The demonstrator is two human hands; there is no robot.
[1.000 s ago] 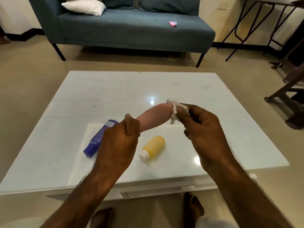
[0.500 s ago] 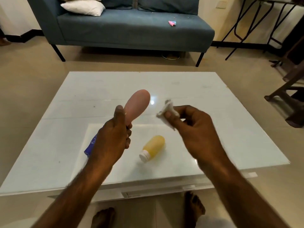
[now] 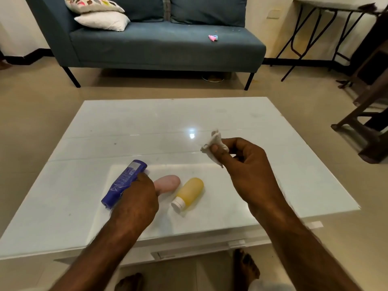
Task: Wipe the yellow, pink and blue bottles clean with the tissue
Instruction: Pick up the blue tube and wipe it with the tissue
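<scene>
Left hand (image 3: pixel 136 198) sits low in the centre of the frame, fingers curling onto the lying blue plastic tube bottle (image 3: pixel 123 182), though whether the grasp has closed cannot be told. Right hand (image 3: pixel 241 164), raised at centre right, pinches a crumpled white tissue (image 3: pixel 215 141) between thumb and fingers. On the glossy white desk (image 3: pixel 273 185) the soft pink rounded bottle (image 3: pixel 168 183) lies just beside the left hand, and the yellow translucent bottle with a white cap (image 3: pixel 190 194) lies just right of it. Lifting the blue bottle seems the step; a firm grasp near its lower end would leave the long body free for the tissue.
</scene>
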